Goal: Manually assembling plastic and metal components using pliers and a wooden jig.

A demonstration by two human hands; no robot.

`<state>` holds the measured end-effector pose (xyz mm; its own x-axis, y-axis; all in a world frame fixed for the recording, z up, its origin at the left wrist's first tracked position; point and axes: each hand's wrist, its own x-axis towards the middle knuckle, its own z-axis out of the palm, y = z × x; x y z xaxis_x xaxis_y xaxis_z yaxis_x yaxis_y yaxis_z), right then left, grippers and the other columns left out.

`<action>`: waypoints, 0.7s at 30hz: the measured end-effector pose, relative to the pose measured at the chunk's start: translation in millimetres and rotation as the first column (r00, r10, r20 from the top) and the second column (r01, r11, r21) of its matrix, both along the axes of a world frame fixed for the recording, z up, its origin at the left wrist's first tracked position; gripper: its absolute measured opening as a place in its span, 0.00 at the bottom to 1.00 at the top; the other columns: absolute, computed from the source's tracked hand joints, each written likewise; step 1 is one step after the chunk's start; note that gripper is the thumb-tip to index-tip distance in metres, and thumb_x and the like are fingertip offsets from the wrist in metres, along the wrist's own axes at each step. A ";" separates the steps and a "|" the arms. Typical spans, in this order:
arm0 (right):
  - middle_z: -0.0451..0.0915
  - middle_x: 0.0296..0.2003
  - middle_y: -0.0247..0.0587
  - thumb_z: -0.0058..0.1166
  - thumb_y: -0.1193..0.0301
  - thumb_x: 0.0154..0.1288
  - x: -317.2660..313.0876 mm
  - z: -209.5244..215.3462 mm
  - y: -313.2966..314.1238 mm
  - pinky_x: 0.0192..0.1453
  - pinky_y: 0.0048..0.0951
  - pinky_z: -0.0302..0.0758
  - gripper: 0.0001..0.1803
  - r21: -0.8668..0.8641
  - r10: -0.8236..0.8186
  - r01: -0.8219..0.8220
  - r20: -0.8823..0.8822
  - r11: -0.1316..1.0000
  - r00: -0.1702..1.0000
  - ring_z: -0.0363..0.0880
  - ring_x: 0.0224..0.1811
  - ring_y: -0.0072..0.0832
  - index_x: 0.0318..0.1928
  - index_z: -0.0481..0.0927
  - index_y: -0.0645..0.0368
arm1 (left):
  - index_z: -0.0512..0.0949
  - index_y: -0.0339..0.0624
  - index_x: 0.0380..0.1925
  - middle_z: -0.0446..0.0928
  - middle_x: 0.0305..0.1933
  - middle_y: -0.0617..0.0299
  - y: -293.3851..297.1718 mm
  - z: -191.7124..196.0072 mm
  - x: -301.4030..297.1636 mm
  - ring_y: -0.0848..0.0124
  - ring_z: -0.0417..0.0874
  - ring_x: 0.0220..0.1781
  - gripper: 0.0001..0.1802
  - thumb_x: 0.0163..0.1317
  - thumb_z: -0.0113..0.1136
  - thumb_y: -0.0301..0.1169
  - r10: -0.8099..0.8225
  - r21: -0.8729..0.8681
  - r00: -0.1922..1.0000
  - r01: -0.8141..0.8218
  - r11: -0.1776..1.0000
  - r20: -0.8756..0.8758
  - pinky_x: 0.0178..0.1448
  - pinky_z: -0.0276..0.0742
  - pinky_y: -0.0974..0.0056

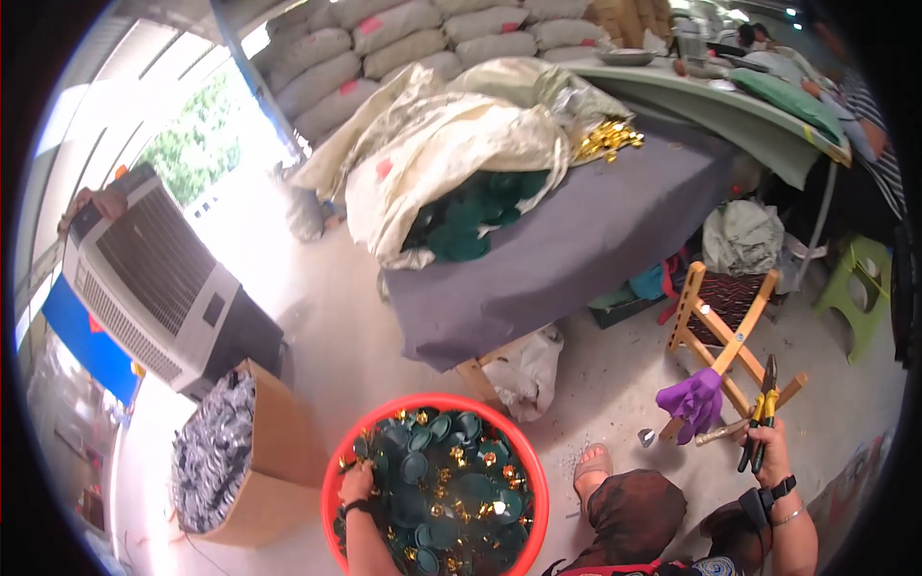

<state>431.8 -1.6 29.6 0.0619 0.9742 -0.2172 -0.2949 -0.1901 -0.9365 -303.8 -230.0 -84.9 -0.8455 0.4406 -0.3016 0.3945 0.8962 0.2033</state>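
My left hand (357, 483) is inside the left rim of a red round basin (534, 451), its fingers curled down among the pieces. What those fingers hold is too small to make out. Dark green discs (414, 468) fill the basin, with shiny gold bits (444, 475) scattered over them. Out to the right, my right hand (774, 453) grips a pair of pliers (764, 411) with yellow and black handles, jaws pointing up and away from me. Just beyond them is a wooden folding stool (735, 341) with a purple cloth piece (693, 403) hanging at its near side.
A cardboard box (284, 451) of grey pieces stands left of the basin, near a large air cooler (158, 278). Ahead, a grey-covered table (576, 250) bears an open white sack (451, 144) of green pieces and a gold pile (610, 141). A green stool (858, 293) stands far right.
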 end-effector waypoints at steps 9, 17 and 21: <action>0.75 0.28 0.37 0.54 0.83 0.46 -33.7 80.9 -21.3 0.33 0.27 0.77 0.17 0.143 0.082 -0.055 -0.187 0.988 0.979 0.78 0.27 0.27 0.41 0.71 0.64 | 0.70 0.41 0.59 0.73 0.56 0.41 -3.3 35.4 64.5 0.48 0.73 0.58 0.34 0.60 0.52 0.53 -0.215 0.025 0.976 0.216 0.976 -0.012 0.61 0.66 0.53; 0.75 0.34 0.37 0.58 0.83 0.47 -50.8 101.4 -52.1 0.39 0.26 0.77 0.25 0.259 0.231 -0.167 -0.239 0.951 0.943 0.76 0.33 0.23 0.49 0.70 0.62 | 0.71 0.30 0.56 0.70 0.58 0.37 -2.9 67.7 123.8 0.50 0.68 0.64 0.49 0.59 0.33 0.69 -0.360 -0.080 0.932 0.356 0.931 -0.043 0.66 0.61 0.54; 0.75 0.35 0.37 0.59 0.82 0.46 -40.9 84.7 -58.8 0.40 0.26 0.77 0.26 0.279 0.210 -0.160 -0.160 0.947 0.964 0.76 0.34 0.22 0.50 0.70 0.64 | 0.71 0.33 0.56 0.68 0.61 0.38 7.9 68.1 152.7 0.46 0.68 0.63 0.47 0.60 0.33 0.67 -0.261 -0.055 0.958 0.256 0.965 -0.118 0.68 0.59 0.52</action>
